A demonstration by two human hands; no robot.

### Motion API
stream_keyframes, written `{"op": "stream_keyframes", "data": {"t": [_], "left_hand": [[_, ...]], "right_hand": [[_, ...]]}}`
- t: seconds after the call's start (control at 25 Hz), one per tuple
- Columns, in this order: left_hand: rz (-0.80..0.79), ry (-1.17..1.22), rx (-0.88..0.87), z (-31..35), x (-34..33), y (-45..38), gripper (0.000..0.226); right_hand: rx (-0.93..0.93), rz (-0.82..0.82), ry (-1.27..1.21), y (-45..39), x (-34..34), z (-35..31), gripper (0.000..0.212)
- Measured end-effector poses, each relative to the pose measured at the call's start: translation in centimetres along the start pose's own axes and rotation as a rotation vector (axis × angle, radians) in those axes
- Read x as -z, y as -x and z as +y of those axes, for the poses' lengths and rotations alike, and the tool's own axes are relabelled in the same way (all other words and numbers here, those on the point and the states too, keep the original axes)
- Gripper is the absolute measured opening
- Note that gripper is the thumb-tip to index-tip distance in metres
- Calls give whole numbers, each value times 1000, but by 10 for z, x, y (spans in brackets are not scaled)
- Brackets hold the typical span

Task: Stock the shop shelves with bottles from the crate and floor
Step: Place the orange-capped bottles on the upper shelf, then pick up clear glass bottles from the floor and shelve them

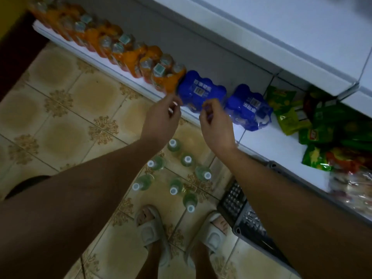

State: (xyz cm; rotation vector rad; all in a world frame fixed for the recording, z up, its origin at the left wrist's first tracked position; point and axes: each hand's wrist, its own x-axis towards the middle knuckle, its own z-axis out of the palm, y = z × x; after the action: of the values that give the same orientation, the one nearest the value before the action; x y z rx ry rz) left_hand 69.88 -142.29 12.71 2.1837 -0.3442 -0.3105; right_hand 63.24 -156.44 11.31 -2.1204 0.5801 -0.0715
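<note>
Several pale green bottles (pixel 182 179) with white caps stand upright on the tiled floor between my forearms, just ahead of my feet. A dark grey plastic crate (pixel 247 216) sits on the floor at the right, under my right arm. On the low white shelf (pixel 267 146) lies a blue shrink-wrapped pack (pixel 201 90). My left hand (pixel 161 119) hovers at its near left corner, fingers loosely curled and holding nothing. My right hand (pixel 216 122) is at the pack's near right edge, fingertips pinched; whether it touches the wrap is unclear.
A row of orange shrink-wrapped bottle packs (pixel 120 49) fills the shelf to the left. A second blue pack (pixel 248 107) and green snack bags (pixel 302 117) lie to the right. An upper white shelf (pixel 281 37) overhangs. My sandalled feet (pixel 151 228) stand behind the bottles.
</note>
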Motion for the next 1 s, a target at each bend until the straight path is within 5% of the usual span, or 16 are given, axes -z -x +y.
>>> {"op": "stream_keyframes", "data": {"t": [0.24,0.44,0.6,0.8,1.0], "left_hand": [[-574,-224,401,-95,-67,49,52],[-526,-178,448,-154,-120,62,75],[-459,-85,357,-184,-154,72,64],[-288,1,257,-207,-172,78,47],[-307,-9,242,-193,-164,76,43]], "right_hand": [[-310,-317,156,59,-20,111,85],[-377,-458,154,89,-59,196,105],[-379,-374,1,109,-92,240,93],[-360,-152,-194,113,-112,257,45],[-392,-131,-184,105,-95,242,36]]}}
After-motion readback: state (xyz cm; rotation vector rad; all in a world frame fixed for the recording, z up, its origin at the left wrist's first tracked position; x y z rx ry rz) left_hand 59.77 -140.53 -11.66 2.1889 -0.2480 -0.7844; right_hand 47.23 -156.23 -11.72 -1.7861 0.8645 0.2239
